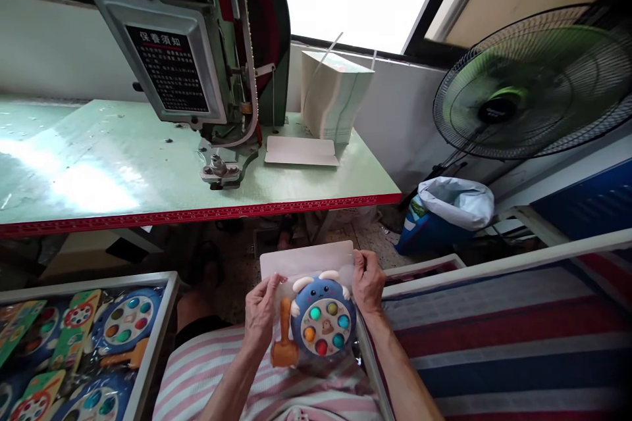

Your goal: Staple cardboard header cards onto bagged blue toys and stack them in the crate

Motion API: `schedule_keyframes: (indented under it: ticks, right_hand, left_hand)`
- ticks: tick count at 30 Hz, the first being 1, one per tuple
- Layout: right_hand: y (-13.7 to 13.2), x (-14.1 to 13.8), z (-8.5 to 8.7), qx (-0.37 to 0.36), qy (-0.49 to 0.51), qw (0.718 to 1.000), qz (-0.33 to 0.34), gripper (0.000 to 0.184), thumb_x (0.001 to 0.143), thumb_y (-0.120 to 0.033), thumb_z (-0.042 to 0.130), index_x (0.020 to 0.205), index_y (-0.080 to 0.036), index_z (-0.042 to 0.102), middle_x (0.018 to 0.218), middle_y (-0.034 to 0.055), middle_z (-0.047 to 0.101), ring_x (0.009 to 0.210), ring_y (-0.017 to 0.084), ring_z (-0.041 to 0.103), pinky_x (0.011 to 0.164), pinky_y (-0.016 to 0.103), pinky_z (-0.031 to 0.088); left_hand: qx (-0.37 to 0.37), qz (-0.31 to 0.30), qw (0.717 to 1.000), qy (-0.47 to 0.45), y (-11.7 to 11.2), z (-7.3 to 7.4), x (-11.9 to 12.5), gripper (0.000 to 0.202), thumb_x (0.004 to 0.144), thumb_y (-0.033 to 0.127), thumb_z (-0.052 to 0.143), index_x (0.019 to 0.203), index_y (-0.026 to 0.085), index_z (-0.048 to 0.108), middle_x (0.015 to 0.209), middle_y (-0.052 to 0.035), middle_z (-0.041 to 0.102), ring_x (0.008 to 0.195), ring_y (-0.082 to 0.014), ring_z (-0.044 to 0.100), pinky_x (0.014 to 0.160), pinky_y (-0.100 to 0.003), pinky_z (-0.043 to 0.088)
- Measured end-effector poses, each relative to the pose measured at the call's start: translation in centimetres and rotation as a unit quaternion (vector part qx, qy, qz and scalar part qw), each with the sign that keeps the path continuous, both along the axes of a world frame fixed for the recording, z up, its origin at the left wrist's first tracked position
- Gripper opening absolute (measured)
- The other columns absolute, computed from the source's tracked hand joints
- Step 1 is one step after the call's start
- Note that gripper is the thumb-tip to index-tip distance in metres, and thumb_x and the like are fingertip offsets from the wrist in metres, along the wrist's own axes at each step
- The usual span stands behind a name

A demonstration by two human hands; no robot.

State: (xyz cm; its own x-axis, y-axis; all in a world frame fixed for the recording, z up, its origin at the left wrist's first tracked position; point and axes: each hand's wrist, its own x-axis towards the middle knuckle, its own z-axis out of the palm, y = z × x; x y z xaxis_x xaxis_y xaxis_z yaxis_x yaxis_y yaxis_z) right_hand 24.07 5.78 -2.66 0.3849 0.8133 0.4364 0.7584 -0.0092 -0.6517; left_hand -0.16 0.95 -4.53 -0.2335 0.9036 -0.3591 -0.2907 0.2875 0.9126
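Observation:
My left hand (261, 308) pinches the left edge of a clear plastic toy package (302, 302), and my right hand (369, 281) grips its upper right edge. Inside lies a round blue toy (322, 289) with an animal face, pale ears and several coloured domes. A brown toy hammer (285, 342) lies beside it, to the left. Along the package's top runs a pale, blank card strip (306, 260); whether it is attached I cannot tell. The package is held above my lap, over a pink-and-white striped garment (212, 368).
A stapling machine (222, 171) stands on a green table (123, 191) with a red ruler edge. Beside it are a folded card (302, 151) and a card stack (326, 99). A crate (170, 289) of packaged toys is at left; a fan (498, 108) and lined bin (444, 217) are at right.

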Motion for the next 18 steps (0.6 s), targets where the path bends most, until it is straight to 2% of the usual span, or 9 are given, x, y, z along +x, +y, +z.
schedule_keyframes:
  ticks: [2, 5, 8, 13, 16, 18]
  right_hand:
    - [0.1, 0.2, -0.3, -0.011, -0.008, 1.0, -0.01, 0.054, 0.102, -0.066, 0.038, 0.088, -0.02, 0.063, 0.073, 0.0088, 0.071, 0.062, 0.022, 0.063, 0.058, 0.03, 0.038]
    - [-0.1, -0.3, -0.7, -0.036, -0.001, 0.999, 0.027, 0.053, 0.102, -0.064, 0.037, 0.088, -0.021, 0.065, 0.07, 0.008, 0.07, 0.061, 0.022, 0.063, 0.057, 0.029, 0.039]
    - [-0.3, -1.3, -0.7, -0.049, 0.017, 0.995, 0.082, 0.051, 0.102, -0.062, 0.037, 0.087, -0.022, 0.065, 0.069, 0.0065, 0.069, 0.061, 0.021, 0.063, 0.057, 0.028, 0.04]
    - [0.1, -1.8, -0.5, -0.042, 0.031, 0.997, 0.065, 0.052, 0.1, -0.066, 0.039, 0.082, -0.023, 0.063, 0.07, 0.0067, 0.069, 0.062, 0.021, 0.062, 0.058, 0.029, 0.04]
    - [0.1, -1.4, -0.3, -0.048, 0.038, 0.996, 0.071, 0.053, 0.1, -0.066, 0.04, 0.082, -0.022, 0.064, 0.071, 0.0061, 0.068, 0.063, 0.021, 0.061, 0.06, 0.029, 0.04]
    - [0.1, -1.1, 0.0, -0.054, 0.052, 0.994, 0.079, 0.05, 0.1, -0.064, 0.043, 0.082, -0.022, 0.064, 0.07, 0.0045, 0.067, 0.063, 0.02, 0.06, 0.062, 0.029, 0.041]
  left_hand:
    - [-0.016, 0.003, 1.0, -0.026, -0.5, -0.6, 0.2, 0.047, 0.078, 0.061, 0.076, 0.083, 0.014, 0.08, 0.076, -0.0038, 0.074, 0.065, -0.0169, 0.062, 0.057, -0.024, 0.045]
    - [-0.022, -0.005, 0.999, -0.029, -0.8, -1.0, -0.3, 0.048, 0.075, 0.06, 0.079, 0.09, 0.015, 0.082, 0.088, -0.007, 0.078, 0.079, -0.0209, 0.067, 0.067, -0.025, 0.05]
    - [-0.01, -0.018, 1.0, -0.002, 0.3, -0.3, -1.4, 0.052, 0.075, 0.063, 0.078, 0.098, 0.016, 0.082, 0.1, -0.0085, 0.079, 0.084, -0.0225, 0.068, 0.069, -0.025, 0.051]
    - [0.012, 0.0, 1.0, 0.017, 2.2, 0.4, -2.3, 0.054, 0.075, 0.066, 0.075, 0.089, 0.014, 0.082, 0.09, -0.0069, 0.077, 0.07, -0.0182, 0.064, 0.057, -0.022, 0.044]
    - [0.015, 0.003, 1.0, 0.008, 2.2, 0.2, -2.5, 0.049, 0.077, 0.062, 0.075, 0.093, 0.016, 0.083, 0.094, -0.0066, 0.078, 0.075, -0.0194, 0.066, 0.061, -0.023, 0.046]
    - [0.029, -0.02, 0.999, 0.022, 2.3, 0.3, -2.8, 0.046, 0.08, 0.059, 0.075, 0.097, 0.017, 0.083, 0.1, -0.0077, 0.079, 0.085, -0.0223, 0.068, 0.066, -0.024, 0.049]
